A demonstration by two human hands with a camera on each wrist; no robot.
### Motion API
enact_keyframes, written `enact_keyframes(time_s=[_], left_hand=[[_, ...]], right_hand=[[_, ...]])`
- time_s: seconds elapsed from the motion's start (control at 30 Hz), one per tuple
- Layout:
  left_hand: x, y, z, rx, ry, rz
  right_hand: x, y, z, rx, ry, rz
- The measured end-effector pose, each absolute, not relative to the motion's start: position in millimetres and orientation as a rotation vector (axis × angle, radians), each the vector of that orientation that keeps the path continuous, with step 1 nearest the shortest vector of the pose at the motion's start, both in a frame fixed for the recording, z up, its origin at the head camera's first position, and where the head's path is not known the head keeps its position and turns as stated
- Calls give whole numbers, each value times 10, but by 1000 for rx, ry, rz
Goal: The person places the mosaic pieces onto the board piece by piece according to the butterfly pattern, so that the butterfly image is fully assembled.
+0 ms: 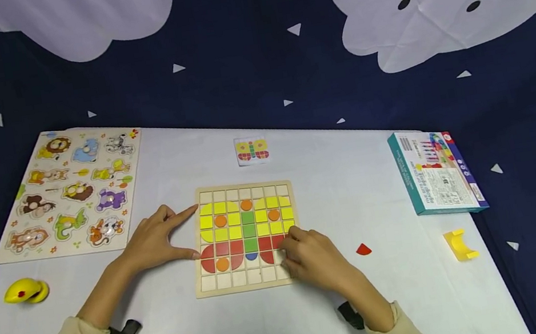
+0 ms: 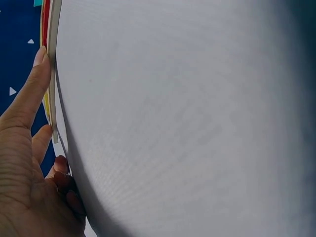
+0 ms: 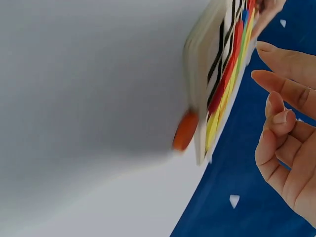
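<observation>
A square wooden mosaic board (image 1: 252,286) lies on the table with yellow, red, green, orange and blue pieces forming a butterfly. My left hand (image 1: 154,239) touches its left edge with spread thumb and forefinger; the left wrist view shows the fingers (image 2: 39,57) along that edge. My right hand (image 1: 312,255) is over the board's right side, covering part of the red rows. In the right wrist view, the right hand (image 3: 291,128) has bent fingers with nothing seen between them. An orange round piece (image 3: 185,131) shows beside the board's edge there.
A picture card (image 1: 252,151) lies behind the board. An animal puzzle (image 1: 74,190) is at left, above a yellow toy (image 1: 26,291). To the right are a red quarter piece (image 1: 363,249), a game box (image 1: 437,170) and a yellow curved block (image 1: 460,245).
</observation>
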State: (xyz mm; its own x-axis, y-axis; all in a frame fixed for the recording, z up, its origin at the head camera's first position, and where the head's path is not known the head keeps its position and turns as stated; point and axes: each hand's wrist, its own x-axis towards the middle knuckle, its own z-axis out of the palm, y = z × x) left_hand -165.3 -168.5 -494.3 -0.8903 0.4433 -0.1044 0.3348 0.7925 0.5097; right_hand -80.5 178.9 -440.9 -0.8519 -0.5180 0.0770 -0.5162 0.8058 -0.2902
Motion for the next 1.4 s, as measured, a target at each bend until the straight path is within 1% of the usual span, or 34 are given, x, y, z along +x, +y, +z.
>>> enact_keyframes(time_s=[0.3,0.4,0.77,1.1,1.4], left_hand=[[-1654,-1677,-4940,601,2760,728],[-1651,-1674,-4939,605,2764,726],[-1638,-1678,-4942,600,2765,730],[-1646,-1684,-4937,615,2771,731],[-1652,-1690,-4954,632,2782,734]], right_hand=[[-671,2219,-4403,-624,3005,-422],[-645,2296,-4433,-595,3010,-418],[-742,2314,-4590,-667,3041,-426],[-780,2289,-4591,-638,3020,-393],[-786,2278,-4587,-725,3066,-329]])
